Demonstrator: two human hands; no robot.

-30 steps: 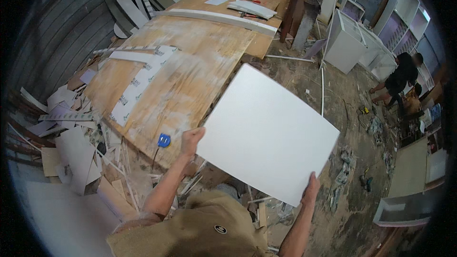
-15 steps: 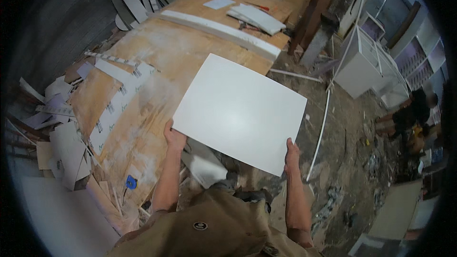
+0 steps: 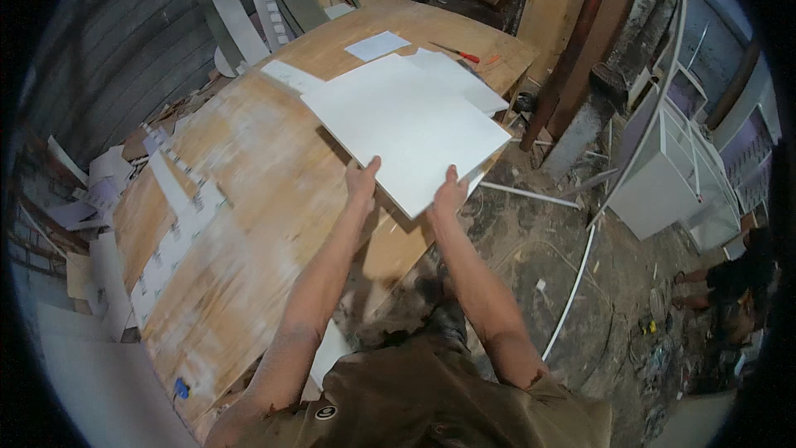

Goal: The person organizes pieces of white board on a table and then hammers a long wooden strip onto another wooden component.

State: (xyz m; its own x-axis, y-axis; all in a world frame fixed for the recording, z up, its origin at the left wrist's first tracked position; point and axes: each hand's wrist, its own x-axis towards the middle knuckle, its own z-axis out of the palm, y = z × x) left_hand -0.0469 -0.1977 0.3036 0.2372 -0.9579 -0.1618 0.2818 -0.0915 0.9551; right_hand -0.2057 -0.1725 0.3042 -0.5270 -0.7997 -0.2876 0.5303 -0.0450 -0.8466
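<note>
Now the left fingers [image 3: 365,176] and right fingers [image 3: 450,188] both have hold of one white panel [image 3: 406,124], gripping its two near edges on either side of the corner that points back toward the body. Each thumb lies on the top face; the other digits are hidden underneath, so how far they are spread I cannot tell. The panel stretches out ahead of the fingers, over the far end of the bench [image 3: 265,257], its right corner reaching past the bench's edge. Just beyond it and partly covered by it lie white boards [image 3: 464,81]; whether the panel touches them I cannot tell.

Farther ahead of the fingers are a sheet [image 3: 377,46] and a red-handled tool [image 3: 467,56], both on the bench. Ahead and to the left, a white strip [image 3: 290,76] pokes out from beside the panel. Well back to the left of the fingers sits a blue tape measure [image 3: 182,388]. Off to their right are a white cabinet [image 3: 663,170] and, farther out, another person [image 3: 734,282], dimly seen.
</note>
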